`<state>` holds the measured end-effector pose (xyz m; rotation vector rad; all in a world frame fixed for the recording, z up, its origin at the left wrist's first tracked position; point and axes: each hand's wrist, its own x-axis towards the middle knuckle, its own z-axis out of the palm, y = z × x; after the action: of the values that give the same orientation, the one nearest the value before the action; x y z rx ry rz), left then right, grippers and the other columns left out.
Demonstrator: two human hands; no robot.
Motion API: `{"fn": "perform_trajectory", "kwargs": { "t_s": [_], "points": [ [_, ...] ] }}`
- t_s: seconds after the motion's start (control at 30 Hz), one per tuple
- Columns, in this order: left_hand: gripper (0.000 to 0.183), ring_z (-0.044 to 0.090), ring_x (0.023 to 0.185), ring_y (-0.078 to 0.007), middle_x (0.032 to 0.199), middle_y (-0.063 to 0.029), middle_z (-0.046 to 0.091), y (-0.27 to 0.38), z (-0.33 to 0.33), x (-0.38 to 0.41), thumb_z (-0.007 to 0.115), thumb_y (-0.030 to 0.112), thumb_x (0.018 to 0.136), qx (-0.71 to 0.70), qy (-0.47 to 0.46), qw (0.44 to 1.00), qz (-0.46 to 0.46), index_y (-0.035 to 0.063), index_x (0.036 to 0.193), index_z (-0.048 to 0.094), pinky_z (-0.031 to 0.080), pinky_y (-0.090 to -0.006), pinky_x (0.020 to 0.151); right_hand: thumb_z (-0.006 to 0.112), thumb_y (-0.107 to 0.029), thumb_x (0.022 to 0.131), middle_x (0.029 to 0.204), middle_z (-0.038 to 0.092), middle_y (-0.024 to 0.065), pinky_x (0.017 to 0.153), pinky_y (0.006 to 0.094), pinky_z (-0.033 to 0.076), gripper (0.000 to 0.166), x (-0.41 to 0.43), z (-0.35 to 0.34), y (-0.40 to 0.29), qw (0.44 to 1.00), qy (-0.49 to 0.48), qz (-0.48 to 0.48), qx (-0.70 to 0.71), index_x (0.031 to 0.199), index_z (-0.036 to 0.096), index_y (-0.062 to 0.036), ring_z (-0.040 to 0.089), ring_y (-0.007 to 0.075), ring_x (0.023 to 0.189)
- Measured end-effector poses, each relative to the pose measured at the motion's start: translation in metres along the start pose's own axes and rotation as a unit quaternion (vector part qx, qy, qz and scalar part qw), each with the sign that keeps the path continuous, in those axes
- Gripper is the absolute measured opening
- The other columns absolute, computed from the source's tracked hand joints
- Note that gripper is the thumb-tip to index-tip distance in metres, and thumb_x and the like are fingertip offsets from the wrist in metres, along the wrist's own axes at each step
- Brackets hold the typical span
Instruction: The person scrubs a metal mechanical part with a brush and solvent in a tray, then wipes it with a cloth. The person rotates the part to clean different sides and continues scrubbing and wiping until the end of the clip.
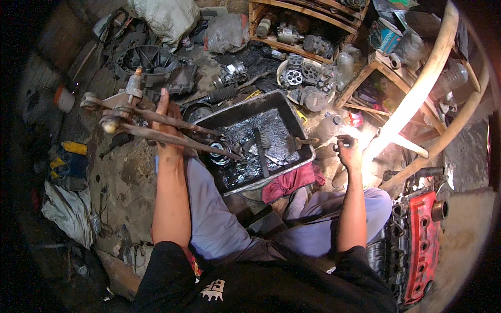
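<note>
My left hand (pixel 167 131) grips a rusty metal linkage (pixel 156 137) with two long rods. Its jointed end points left, while the rod tips reach over a black rectangular basin (pixel 301 161). Dark, wet-looking liquid or grime covers the basin's bottom. Inside lie a round metal part (pixel 220 153), a black-handled brush (pixel 260 150) and, by the right wall, a paintbrush (pixel 307 141) with its handle over the rim. Just right of that handle is my right hand (pixel 349 152), its fingers curled; whether the dark spot between them is an object, I cannot tell.
A red cloth (pixel 291 182) rests against the basin's near side. Pale curved poles (pixel 415 86) rise at right under strong glare. A red engine cover (pixel 422 246) lies lower right. Beyond the basin are a tub of metal parts (pixel 309 78), a wooden shelf (pixel 293 45) and a gearbox housing (pixel 145 62).
</note>
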<state>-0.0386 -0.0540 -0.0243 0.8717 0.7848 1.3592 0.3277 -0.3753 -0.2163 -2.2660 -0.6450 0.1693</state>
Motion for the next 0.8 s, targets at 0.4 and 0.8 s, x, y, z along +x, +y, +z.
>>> {"fn": "perform_trajectory", "kwargs": {
  "t_s": [0.4,0.8],
  "points": [
    [0.038,0.056,0.096,-0.0149,0.110,-0.0035,0.064,-0.024,0.034,-0.002,0.070,0.025,0.093,0.072,-0.023,0.990,0.119,0.0011,0.121,0.062,0.044,-0.0332,0.084,0.090,-0.040,0.062,0.145,0.046,0.0233,0.112,0.0419,0.037,0.108,-0.014,0.094,0.092,0.970,0.040,0.240,0.014,0.149,0.035,-0.0066,0.046,0.0363,0.134],
    [0.018,0.056,0.066,-0.0183,0.079,-0.0045,0.060,-0.015,0.057,0.038,0.054,0.016,0.094,0.103,0.038,0.993,-0.030,0.0062,0.104,0.066,0.044,-0.0407,0.053,0.073,-0.042,0.087,0.120,0.060,0.0209,0.099,0.0393,0.043,0.072,-0.020,0.059,0.061,0.939,0.287,0.102,0.163,0.138,0.046,0.0008,0.058,0.0307,0.113]
  ]
}}
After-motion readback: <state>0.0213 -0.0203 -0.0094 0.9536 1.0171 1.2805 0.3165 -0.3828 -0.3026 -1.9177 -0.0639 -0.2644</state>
